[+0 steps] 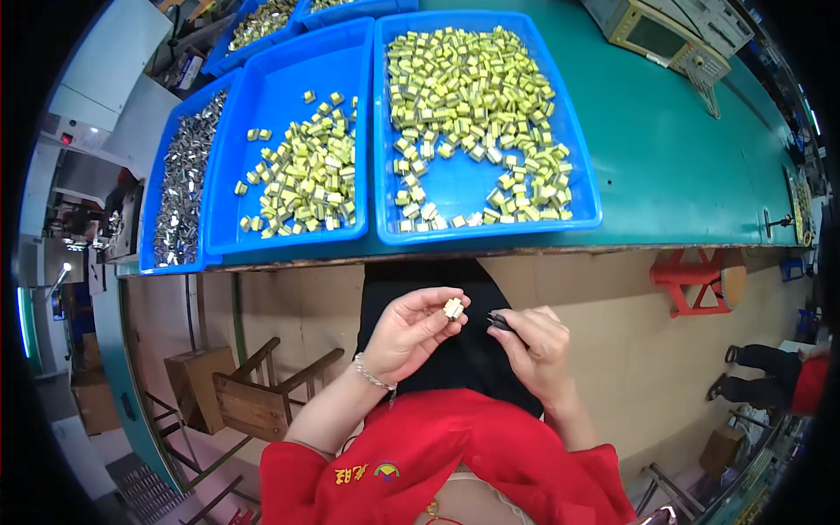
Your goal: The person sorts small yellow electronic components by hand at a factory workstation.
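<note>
Above my lap, my left hand (416,328) pinches a small pale-yellow and silver electronic component (453,308) between thumb and fingers. Just to the right, my right hand (538,344) is closed around black tweezers (500,322). Their dark tips point toward the component, with a gap between them. Most of the tool is hidden in my palm. Beyond my hands, the right blue tray (490,229) holds many loose yellow and silver components. Fewer of the same kind lie in the middle blue tray (302,74).
A narrow blue tray (147,249) of shiny metal pieces stands at the left of the green table (674,192). An instrument with a screen (656,39) sits at the far right. Below are a wooden stool (254,407) and a red stool (687,280). Another person (770,372) stands at right.
</note>
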`<state>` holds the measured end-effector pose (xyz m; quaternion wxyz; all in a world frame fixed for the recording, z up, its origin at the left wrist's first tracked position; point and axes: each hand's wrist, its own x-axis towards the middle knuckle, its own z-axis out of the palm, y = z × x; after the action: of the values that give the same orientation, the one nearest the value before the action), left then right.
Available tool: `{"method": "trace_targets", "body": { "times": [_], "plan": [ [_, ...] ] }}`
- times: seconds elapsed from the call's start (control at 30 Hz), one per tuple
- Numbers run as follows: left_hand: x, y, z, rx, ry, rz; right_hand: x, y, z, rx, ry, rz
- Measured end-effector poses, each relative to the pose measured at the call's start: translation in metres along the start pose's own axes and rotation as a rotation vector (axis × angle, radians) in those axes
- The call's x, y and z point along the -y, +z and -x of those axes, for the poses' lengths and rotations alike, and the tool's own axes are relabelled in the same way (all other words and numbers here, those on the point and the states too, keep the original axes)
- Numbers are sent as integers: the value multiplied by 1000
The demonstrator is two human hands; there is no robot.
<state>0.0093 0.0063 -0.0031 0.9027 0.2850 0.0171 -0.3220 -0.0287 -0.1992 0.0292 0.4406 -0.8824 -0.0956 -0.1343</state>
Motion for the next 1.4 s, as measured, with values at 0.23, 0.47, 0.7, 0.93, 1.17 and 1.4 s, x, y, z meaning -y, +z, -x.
{"method": "trace_targets", "body": {
  "times": [0.23, 0.47, 0.7, 0.93, 1.17, 1.4],
  "plan": [
    [27, -3, 7, -61, -1, 70, 6, 8, 2, 79, -28, 59],
    [28, -4, 8, -69, 37, -86, 3, 10, 5, 101, -43, 75],
    [22, 1, 6, -8, 214, -513, 5, 4, 1, 86, -76, 107],
    [19, 7, 5, 4, 172, -632, 0, 6, 5, 90, -87, 93],
    [20, 7, 2, -23, 198, -591, 0, 2, 3, 93, -35, 89],
    [-17, 26, 3, -57, 99, -382, 2, -7, -1, 42, -2, 29]
  ]
}}
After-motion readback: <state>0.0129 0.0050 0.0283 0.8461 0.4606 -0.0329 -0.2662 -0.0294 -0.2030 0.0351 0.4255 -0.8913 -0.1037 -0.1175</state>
